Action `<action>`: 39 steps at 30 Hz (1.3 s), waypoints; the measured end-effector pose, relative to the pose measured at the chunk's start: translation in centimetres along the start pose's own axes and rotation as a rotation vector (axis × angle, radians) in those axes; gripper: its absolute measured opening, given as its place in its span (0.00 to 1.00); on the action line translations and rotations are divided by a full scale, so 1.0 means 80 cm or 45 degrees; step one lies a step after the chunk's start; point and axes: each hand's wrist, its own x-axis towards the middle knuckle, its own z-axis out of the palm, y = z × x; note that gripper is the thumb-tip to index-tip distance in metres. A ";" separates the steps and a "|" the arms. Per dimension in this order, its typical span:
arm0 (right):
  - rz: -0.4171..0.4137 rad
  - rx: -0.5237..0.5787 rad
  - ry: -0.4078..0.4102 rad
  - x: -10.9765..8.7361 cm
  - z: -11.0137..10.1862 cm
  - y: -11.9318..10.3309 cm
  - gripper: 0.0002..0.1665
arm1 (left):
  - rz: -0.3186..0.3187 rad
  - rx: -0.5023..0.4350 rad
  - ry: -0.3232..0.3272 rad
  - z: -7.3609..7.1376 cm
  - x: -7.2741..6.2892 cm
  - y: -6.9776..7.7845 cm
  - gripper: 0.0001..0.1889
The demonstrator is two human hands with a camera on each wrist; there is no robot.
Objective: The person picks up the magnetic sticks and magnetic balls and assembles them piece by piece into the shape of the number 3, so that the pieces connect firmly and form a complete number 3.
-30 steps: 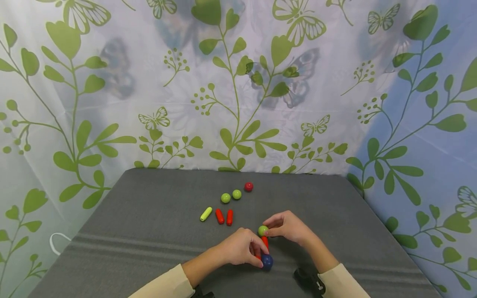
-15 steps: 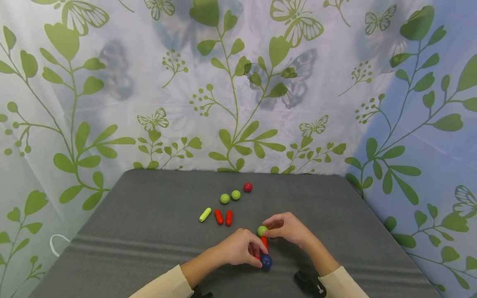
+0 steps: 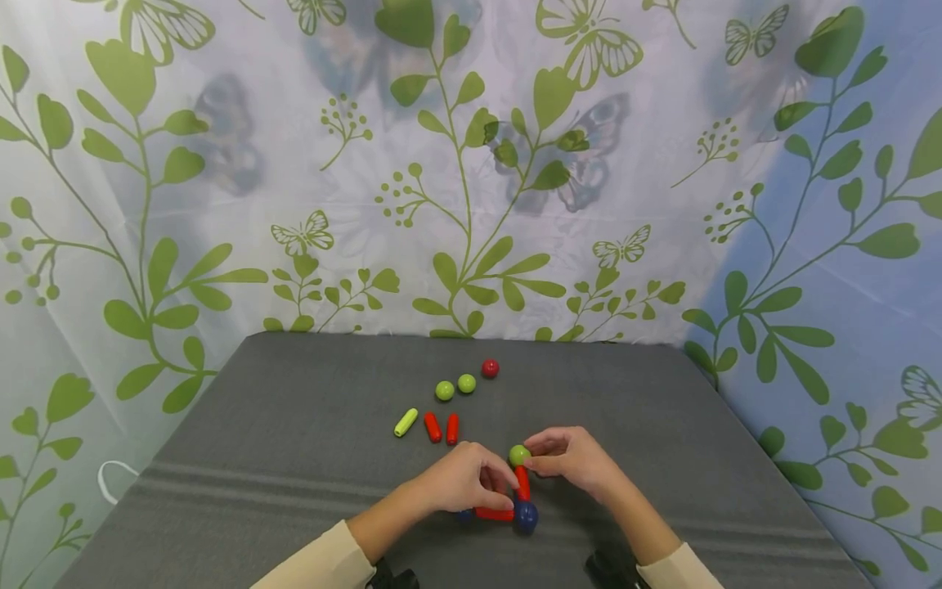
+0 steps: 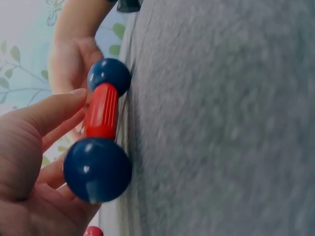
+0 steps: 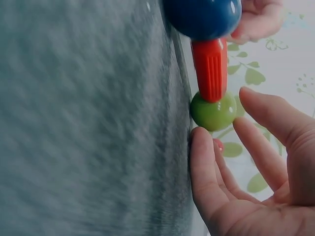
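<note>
On the grey table an L-shaped piece is joined from balls and ribbed rods. A red rod [image 3: 495,514] runs between a partly hidden left blue ball [image 4: 97,169] and the corner blue ball [image 3: 526,517]. From that corner a second red rod [image 3: 522,483] leads away to a green ball [image 3: 518,456]. My left hand [image 3: 471,478] hovers over the first rod, thumb and fingers spread around it with the grip loosened. My right hand [image 3: 574,460] is beside the green ball; its fingertips [image 5: 201,135] are right at the ball, while the thumb stands apart.
Farther back on the table lie a yellow-green rod [image 3: 405,422] and two red rods [image 3: 432,427]. Behind them are two green balls [image 3: 445,391] and a red ball [image 3: 490,368]. A leaf-patterned curtain [image 3: 471,245] hangs at the table's far edge.
My left hand has let go of the near red rod and lifted slightly up and left, uncovering the rod. My right fingers have loosened from the green ball and shifted a little right.
</note>
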 end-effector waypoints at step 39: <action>0.103 0.162 -0.031 -0.035 0.027 -0.004 0.26 | -0.602 0.463 0.688 -0.145 -0.041 -0.093 0.09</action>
